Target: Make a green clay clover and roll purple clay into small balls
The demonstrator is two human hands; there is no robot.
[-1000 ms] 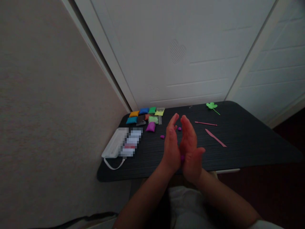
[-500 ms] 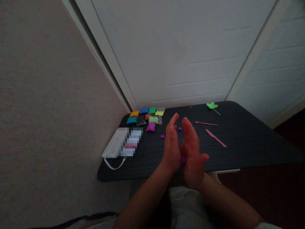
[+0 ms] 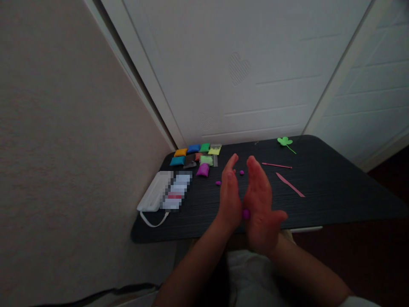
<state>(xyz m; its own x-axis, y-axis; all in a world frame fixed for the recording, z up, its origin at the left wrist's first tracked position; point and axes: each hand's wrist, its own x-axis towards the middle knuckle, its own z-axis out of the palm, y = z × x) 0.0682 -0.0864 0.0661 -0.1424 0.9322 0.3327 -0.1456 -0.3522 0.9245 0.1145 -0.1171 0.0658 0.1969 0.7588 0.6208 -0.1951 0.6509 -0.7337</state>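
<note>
A small purple clay ball (image 3: 246,214) sits between my palms, near their heels, above the front part of the dark table. My left hand (image 3: 230,198) is held edge-up with its fingers stretched out, its palm against the ball's left side. Facing it, my right hand (image 3: 259,204) is open and flat, thumb spread to the right, with the ball against its palm. Beyond my hands lie two smaller purple clay pieces, a round one (image 3: 242,172) and a longer one (image 3: 218,183). A purple clay packet (image 3: 203,170) is left of them.
Several coloured clay packets (image 3: 193,148) lie at the table's back left. A white case (image 3: 155,192) and a blurred-out flat object (image 3: 177,192) are at the left, with a white strap. At the right are a pink knife tool (image 3: 290,184), a thin pink stick (image 3: 276,165) and a green clover shape (image 3: 285,141).
My right hand has turned and shifted slightly right, so the palms are farther apart and more of the purple ball shows. The things on the table have stayed put.
</note>
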